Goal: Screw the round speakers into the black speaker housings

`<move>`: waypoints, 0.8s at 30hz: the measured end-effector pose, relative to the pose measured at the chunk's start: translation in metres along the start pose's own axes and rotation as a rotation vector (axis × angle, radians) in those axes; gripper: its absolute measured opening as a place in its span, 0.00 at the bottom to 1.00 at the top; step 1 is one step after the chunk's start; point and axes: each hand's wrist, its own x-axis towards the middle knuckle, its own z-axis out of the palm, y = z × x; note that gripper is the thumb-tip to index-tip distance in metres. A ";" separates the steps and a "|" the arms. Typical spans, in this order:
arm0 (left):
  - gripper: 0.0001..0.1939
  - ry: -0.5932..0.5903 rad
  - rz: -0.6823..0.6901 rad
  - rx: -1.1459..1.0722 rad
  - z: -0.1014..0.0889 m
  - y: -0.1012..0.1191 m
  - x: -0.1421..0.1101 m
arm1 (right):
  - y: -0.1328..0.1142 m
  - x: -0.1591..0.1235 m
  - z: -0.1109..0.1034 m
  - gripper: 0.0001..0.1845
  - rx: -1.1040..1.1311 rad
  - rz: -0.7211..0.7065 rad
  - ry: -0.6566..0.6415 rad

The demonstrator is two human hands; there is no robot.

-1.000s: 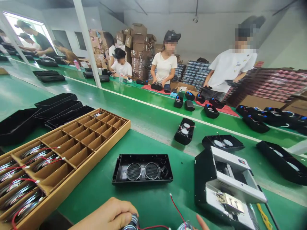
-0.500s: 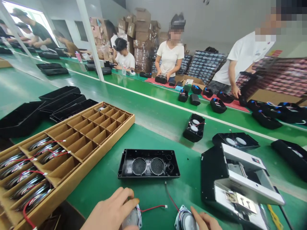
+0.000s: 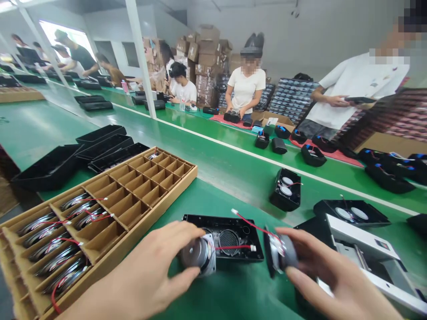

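My left hand (image 3: pixel 160 262) grips a round speaker driver (image 3: pixel 197 255) by its magnet, thumb below and fingers above, in front of a black speaker housing (image 3: pixel 255 253). A red wire with a white plug trails from that driver across the housing. Held in my right hand (image 3: pixel 328 266) is a second speaker driver (image 3: pixel 282 251), tilted on its side, its red wire and white plug reaching up and left. The housing lies open side up, with mesh-covered round holes; the left hole is partly hidden by the left driver.
At left, a divided cardboard tray (image 3: pixel 156 206) holds several speaker drivers. Empty black housings (image 3: pixel 106 149) lie behind it. A white and black machine (image 3: pixel 363 258) stands at right, partly behind my right hand. Beyond are housings with drivers (image 3: pixel 286 191) and co-workers (image 3: pixel 247 91) across the bench.
Both hands have lifted the drivers from the bench's near edge up towards the housing. The view has shifted, and the co-worker at right now stands straighter, holding a dark object.
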 end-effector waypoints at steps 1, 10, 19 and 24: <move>0.25 -0.009 -0.030 0.030 0.003 -0.003 0.010 | -0.013 0.018 0.006 0.28 0.001 -0.027 -0.126; 0.17 -0.197 -0.067 0.087 0.030 -0.019 0.051 | 0.009 0.079 0.059 0.23 -0.475 -0.199 -0.294; 0.15 -0.195 -0.101 0.133 0.038 -0.030 0.051 | 0.015 0.082 0.071 0.24 -0.595 -0.246 -0.381; 0.14 -0.242 0.004 0.140 0.056 -0.033 0.049 | 0.022 0.081 0.077 0.21 -0.614 -0.353 -0.343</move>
